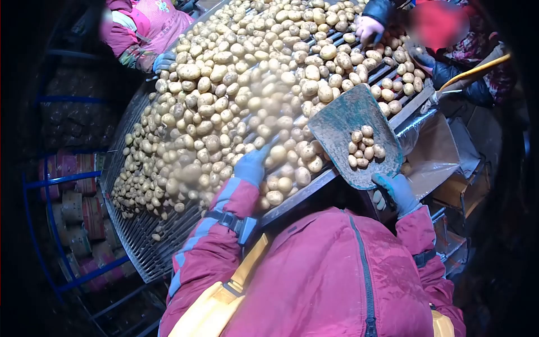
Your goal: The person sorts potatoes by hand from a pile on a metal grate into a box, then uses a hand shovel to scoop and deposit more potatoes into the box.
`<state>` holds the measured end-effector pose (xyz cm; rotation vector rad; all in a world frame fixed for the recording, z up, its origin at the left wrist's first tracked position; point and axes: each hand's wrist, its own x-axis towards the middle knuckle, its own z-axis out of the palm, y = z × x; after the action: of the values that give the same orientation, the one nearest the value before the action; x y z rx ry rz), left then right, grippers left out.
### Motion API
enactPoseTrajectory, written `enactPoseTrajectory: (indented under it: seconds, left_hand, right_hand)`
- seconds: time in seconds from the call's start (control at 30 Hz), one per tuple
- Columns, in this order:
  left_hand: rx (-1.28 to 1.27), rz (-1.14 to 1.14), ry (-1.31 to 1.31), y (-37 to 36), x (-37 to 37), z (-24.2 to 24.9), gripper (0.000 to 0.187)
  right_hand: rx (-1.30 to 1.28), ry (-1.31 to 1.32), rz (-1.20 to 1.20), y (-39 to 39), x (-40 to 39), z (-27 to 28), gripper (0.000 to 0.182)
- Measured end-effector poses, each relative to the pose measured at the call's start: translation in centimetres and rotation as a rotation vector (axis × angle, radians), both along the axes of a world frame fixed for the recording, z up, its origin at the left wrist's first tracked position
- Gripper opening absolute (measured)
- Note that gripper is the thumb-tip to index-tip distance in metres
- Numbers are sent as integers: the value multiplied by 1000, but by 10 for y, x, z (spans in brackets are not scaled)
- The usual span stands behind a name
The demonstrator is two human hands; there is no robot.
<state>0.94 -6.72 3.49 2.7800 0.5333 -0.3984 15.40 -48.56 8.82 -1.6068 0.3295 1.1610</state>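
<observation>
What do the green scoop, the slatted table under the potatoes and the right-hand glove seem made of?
The scoop looks like hard plastic, perhaps painted metal: dull green, scuffed and dirt-smeared. The slatted table seems metal, given its thin, straight parallel bars with a grey sheen. The right-hand glove looks like matte fabric; its darker teal finger area may be a rubbery coating.

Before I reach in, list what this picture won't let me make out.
- Head view: most of the slatted table, hidden under the potatoes.
- Head view: whatever lies directly beneath the scoop in the right hand, hidden by its blade.
- Head view: the left hand's fingertips, blurred against the potatoes.
- Head view: the rest of the pink-clothed co-worker, cut off by the top edge.
</observation>
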Motion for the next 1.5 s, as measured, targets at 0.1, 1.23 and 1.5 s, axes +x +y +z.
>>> enactPoseTrajectory:
  seconds: [0.1,1.23,1.5]
  left_hand:
    - [-5,-109,71,5,12,14,46]
    - [287,-372,427,-14,44,45,21]
    - [182,-109,236,-10,16,38,26]
  right_hand:
    - [-32,23,55,9,4,11,40]
    - [58,46,75,-13,-33,-2,45]
    - [80,49,67,-16,-32,-4,44]
